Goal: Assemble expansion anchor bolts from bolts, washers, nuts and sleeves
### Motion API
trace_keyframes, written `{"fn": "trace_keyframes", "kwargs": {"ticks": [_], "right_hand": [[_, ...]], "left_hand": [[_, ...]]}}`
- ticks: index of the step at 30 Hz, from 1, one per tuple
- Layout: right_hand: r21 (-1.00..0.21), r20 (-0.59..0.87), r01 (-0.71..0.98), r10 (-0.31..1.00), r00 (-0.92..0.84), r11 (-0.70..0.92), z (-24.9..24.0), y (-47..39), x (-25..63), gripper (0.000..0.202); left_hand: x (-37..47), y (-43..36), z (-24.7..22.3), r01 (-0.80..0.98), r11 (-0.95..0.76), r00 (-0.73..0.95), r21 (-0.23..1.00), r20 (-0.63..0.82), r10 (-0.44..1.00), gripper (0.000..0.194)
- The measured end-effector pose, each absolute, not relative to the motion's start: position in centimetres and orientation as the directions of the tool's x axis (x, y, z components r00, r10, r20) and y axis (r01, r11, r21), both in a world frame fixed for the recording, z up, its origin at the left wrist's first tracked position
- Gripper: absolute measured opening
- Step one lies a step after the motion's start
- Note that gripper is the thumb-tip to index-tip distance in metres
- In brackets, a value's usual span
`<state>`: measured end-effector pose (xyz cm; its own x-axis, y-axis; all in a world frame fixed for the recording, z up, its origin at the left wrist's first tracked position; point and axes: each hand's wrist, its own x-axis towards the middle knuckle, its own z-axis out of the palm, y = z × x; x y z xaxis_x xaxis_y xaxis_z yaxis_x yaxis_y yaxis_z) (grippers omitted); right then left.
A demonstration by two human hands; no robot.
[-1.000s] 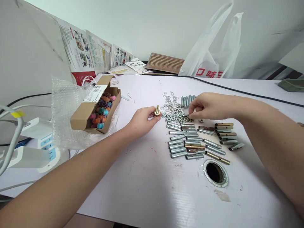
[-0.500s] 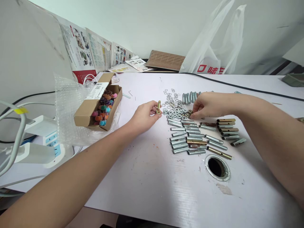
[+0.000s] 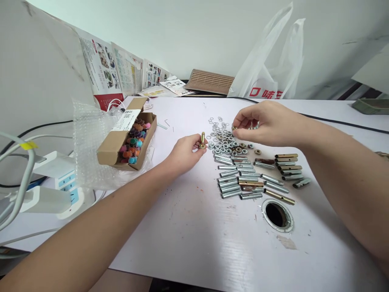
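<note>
Between the thumb and fingers of my left hand (image 3: 189, 149) stands a brass-coloured bolt (image 3: 203, 139), upright, its wide end at the bottom. My right hand (image 3: 258, 123) is raised above the pile of nuts (image 3: 226, 144), its thumb and index finger pinching a small brass-coloured nut (image 3: 234, 127). Thin spring washers (image 3: 219, 119) lie loose behind the nuts. In front of them are rows of metal sleeves (image 3: 229, 179), silver and brass-coloured, with more sleeves (image 3: 287, 161) stacked at the right. Pieces behind my right hand are mostly hidden by it.
An open cardboard box (image 3: 111, 142) of colourful plugs sits on bubble wrap (image 3: 88, 150) at the left, beside a white power strip (image 3: 77, 202) with cables. A round hole (image 3: 277, 215) pierces the table at the front right. A plastic bag (image 3: 261, 77) stands at the back.
My right hand has lifted from the edge of the nut pile, moving up and slightly left, with a nut now in its fingertips. My left hand keeps holding the bolt almost unmoved.
</note>
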<state>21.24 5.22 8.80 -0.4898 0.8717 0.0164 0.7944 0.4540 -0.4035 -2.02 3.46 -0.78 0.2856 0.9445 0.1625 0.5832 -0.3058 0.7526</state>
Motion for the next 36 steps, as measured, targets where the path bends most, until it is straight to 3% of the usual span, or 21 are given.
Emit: {"fn": "trace_keyframes", "kwargs": {"ticks": [9, 14, 19, 23, 27, 30, 33, 36], "right_hand": [[-0.426, 0.033, 0.821, 0.914, -0.405, 0.38, 9.1, 5.5, 22.0, 0.013], [-0.529, -0.173, 0.825, 0.926, -0.336, 0.2, 9.2, 6.1, 23.7, 0.024], [-0.604, -0.274, 0.776, 0.867, -0.417, 0.183, 9.8, 5.4, 24.1, 0.025], [-0.635, -0.399, 0.745, 0.739, -0.543, 0.205, 9.8, 4.3, 23.9, 0.019], [-0.773, -0.391, 0.623, 0.684, -0.616, 0.12, 9.0, 3.9, 24.0, 0.02], [-0.905, -0.357, 0.406, 0.744, -0.566, -0.126, 8.3, 4.1, 24.3, 0.014], [-0.903, -0.429, 0.16, 0.809, -0.402, -0.4, 8.1, 4.5, 24.7, 0.01], [-0.868, -0.49, 0.064, 0.826, -0.279, -0.493, 8.7, 4.7, 25.1, 0.002]], "left_hand": [[-1.9, 3.3, -0.8, 0.473, -0.277, 0.268, 0.837, 0.163, 0.95, 0.017], [-1.6, 3.2, -0.5, 0.429, -0.3, 0.258, 0.852, 0.203, 0.945, 0.019], [-1.5, 3.2, -0.4, 0.394, -0.338, 0.257, 0.854, 0.251, 0.933, 0.022], [-1.5, 3.3, -0.1, 0.377, -0.33, 0.237, 0.866, 0.254, 0.938, 0.025], [-1.5, 3.2, 0.5, 0.355, -0.338, 0.212, 0.872, 0.277, 0.937, 0.027], [-1.5, 3.1, 1.0, 0.35, -0.354, 0.198, 0.867, 0.301, 0.933, 0.025], [-1.3, 3.0, 1.4, 0.31, -0.337, 0.17, 0.889, 0.297, 0.94, 0.024], [-0.9, 3.0, 1.6, 0.255, -0.292, 0.098, 0.922, 0.276, 0.956, 0.025]]}}
